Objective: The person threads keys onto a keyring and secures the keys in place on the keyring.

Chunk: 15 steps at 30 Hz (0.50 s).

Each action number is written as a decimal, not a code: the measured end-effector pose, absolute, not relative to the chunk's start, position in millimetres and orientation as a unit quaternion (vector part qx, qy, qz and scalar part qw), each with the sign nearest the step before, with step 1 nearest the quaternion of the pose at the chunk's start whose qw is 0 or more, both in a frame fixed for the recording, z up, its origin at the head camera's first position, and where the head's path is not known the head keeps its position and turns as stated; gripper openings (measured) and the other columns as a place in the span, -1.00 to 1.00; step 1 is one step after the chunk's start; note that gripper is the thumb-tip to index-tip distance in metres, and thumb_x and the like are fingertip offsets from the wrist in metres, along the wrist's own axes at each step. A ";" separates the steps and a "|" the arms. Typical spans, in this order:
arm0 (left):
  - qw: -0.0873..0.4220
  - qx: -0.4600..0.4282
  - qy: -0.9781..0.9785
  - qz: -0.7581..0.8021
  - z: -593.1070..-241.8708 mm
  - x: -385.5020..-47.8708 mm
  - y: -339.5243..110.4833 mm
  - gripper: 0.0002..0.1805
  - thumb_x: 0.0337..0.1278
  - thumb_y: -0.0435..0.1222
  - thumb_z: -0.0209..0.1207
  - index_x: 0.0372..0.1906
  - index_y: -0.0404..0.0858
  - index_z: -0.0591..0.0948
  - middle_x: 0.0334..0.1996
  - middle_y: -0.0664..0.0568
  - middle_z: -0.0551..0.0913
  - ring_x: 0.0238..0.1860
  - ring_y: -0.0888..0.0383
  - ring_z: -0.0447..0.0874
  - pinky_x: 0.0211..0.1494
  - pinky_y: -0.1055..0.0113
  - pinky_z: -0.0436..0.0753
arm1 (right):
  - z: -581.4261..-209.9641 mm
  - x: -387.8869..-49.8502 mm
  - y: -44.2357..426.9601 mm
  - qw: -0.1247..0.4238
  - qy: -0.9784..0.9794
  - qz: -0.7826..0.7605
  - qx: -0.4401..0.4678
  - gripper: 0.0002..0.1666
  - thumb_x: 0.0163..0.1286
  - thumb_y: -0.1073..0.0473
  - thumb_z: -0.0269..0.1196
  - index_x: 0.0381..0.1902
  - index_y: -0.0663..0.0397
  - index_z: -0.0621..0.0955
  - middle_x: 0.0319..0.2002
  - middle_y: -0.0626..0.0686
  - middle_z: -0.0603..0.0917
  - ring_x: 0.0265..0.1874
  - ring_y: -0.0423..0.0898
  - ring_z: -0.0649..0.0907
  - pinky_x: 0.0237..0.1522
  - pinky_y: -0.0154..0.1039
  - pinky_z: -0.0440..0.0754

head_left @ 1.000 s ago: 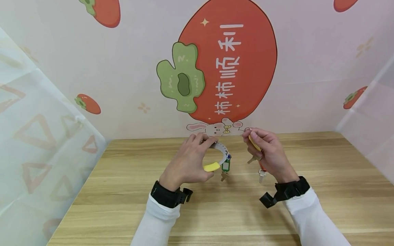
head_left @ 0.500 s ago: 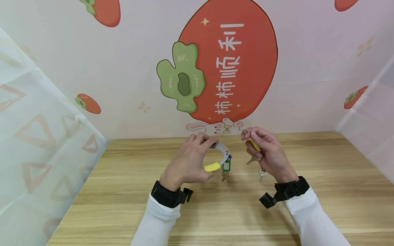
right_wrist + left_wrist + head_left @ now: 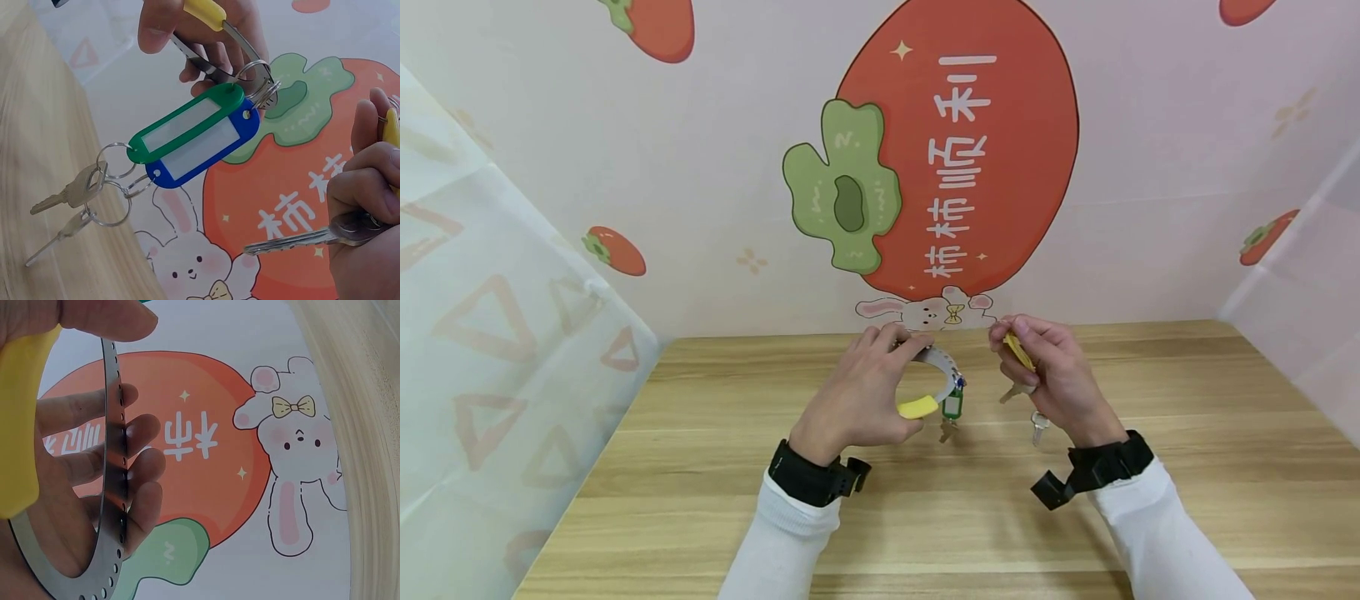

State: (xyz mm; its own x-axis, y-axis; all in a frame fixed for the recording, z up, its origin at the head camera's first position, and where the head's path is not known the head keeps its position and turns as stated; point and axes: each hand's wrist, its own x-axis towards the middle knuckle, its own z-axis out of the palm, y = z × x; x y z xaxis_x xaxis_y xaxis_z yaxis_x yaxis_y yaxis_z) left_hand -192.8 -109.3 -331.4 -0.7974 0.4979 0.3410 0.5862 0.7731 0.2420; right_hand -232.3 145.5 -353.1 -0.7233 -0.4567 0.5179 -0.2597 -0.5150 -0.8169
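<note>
My left hand (image 3: 853, 400) grips a perforated metal ring (image 3: 940, 360) with a yellow sleeve (image 3: 917, 407). In the right wrist view, a green key tag (image 3: 184, 123) and a blue key tag (image 3: 206, 153) hang from this ring on small split rings, with keys (image 3: 84, 187) at their lower ends. To the right and apart from it, my right hand (image 3: 1063, 371) pinches a yellow key tag (image 3: 1019, 352) with thumb and fingers. A key (image 3: 294, 240) sticks out beneath the fingers; another key (image 3: 1039, 427) dangles under the palm. The tag's split ring at the fingertips is mostly hidden.
Both hands are above a wooden table (image 3: 925, 533). Behind it rises a backdrop (image 3: 715, 167) printed with a large red fruit and a rabbit. White patterned sheets (image 3: 512, 375) slope along the sides.
My right hand has shifted slightly left, and the yellow tag has turned in its fingers. A bit of red seen beneath that hand earlier is now hidden. My left hand has stayed nearly still.
</note>
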 end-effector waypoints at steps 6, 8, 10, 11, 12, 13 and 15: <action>0.128 -0.290 -0.934 -0.165 -331.8 -193.1 -109.1 -0.06 -0.31 -0.12 0.53 0.38 -0.16 0.50 0.10 -0.04 0.50 0.07 -0.01 0.41 0.15 0.08 0.48 | -353.8 -232.4 146.2 0.087 0.477 -0.799 -0.357 -0.62 0.68 0.20 -0.11 -0.16 0.20 0.63 -0.18 0.05 0.58 -0.70 -0.11 0.15 -0.61 -0.29 0.03; 0.128 -0.289 -0.935 -0.161 -331.5 -192.9 -108.9 -0.06 -0.31 -0.11 0.53 0.38 -0.16 0.50 0.10 -0.03 0.50 0.07 -0.01 0.41 0.15 0.08 0.48 | -354.2 -233.2 146.3 0.087 0.472 -0.798 -0.364 -0.63 0.68 0.20 -0.13 -0.17 0.20 0.60 -0.16 0.05 0.59 -0.71 -0.11 0.15 -0.62 -0.29 0.03; 0.127 -0.289 -0.935 -0.161 -331.2 -192.5 -108.8 -0.06 -0.30 -0.11 0.52 0.39 -0.16 0.50 0.10 -0.03 0.50 0.07 -0.01 0.41 0.16 0.08 0.47 | -354.3 -233.5 146.1 0.085 0.471 -0.796 -0.371 -0.64 0.68 0.20 -0.14 -0.18 0.19 0.58 -0.14 0.06 0.60 -0.71 -0.11 0.15 -0.63 -0.28 0.03; 0.127 -0.289 -0.935 -0.160 -331.1 -192.5 -108.7 -0.06 -0.30 -0.11 0.52 0.38 -0.15 0.50 0.09 -0.03 0.50 0.06 0.00 0.41 0.15 0.08 0.47 | -354.1 -233.3 145.8 0.082 0.474 -0.794 -0.372 -0.64 0.68 0.19 -0.14 -0.19 0.18 0.57 -0.14 0.06 0.61 -0.71 -0.11 0.16 -0.63 -0.28 0.03; 0.127 -0.290 -0.935 -0.159 -331.1 -192.5 -108.7 -0.06 -0.31 -0.11 0.52 0.38 -0.15 0.50 0.08 -0.02 0.50 0.06 0.00 0.41 0.15 0.09 0.47 | -353.9 -233.1 145.6 0.080 0.478 -0.792 -0.371 -0.65 0.68 0.18 -0.12 -0.19 0.17 0.58 -0.15 0.05 0.62 -0.71 -0.12 0.16 -0.64 -0.28 0.03; 0.128 -0.290 -0.935 -0.159 -331.2 -192.5 -108.7 -0.07 -0.31 -0.11 0.52 0.38 -0.15 0.50 0.07 -0.02 0.50 0.05 0.00 0.41 0.14 0.09 0.47 | -353.9 -233.1 145.4 0.078 0.480 -0.790 -0.374 -0.65 0.68 0.18 -0.12 -0.18 0.16 0.58 -0.16 0.05 0.61 -0.71 -0.12 0.17 -0.64 -0.27 0.02; 0.129 -0.291 -0.934 -0.160 -331.3 -192.7 -108.7 -0.07 -0.31 -0.11 0.53 0.37 -0.15 0.51 0.06 -0.01 0.50 0.05 0.00 0.41 0.14 0.10 0.47 | -354.0 -233.1 145.2 0.074 0.488 -0.785 -0.375 -0.65 0.68 0.16 -0.11 -0.18 0.14 0.59 -0.19 0.03 0.60 -0.71 -0.13 0.17 -0.65 -0.27 0.02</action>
